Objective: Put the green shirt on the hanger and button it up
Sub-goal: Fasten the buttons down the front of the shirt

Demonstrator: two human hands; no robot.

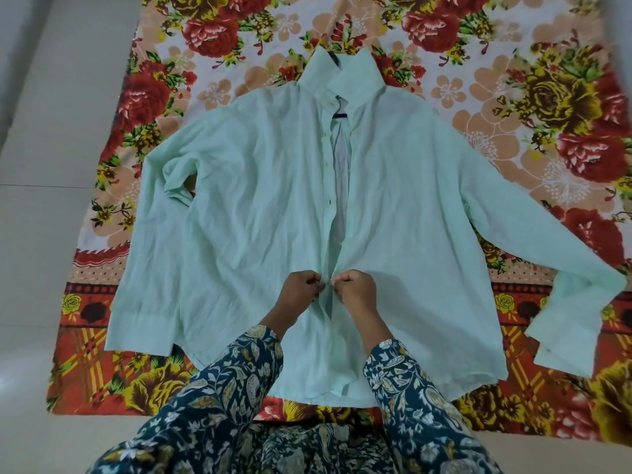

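The pale green shirt [260, 206] lies flat, front up, on a flowered blanket, sleeves spread to both sides. A dark hanger [339, 115] shows in the open neck, and its hook pokes out above the collar. From the collar down to about the middle, the front placket gapes open. My left hand [302, 285] pinches the left front edge low on the placket. My right hand [355, 285] pinches the right edge, touching the left hand. Whatever button sits between my fingers is hidden.
The flowered blanket [547, 107] covers the pale tiled floor [51, 131], which shows on the left. The shirt's right sleeve cuff [574, 336] reaches towards the blanket's right side. My patterned dark sleeves fill the bottom of the view.
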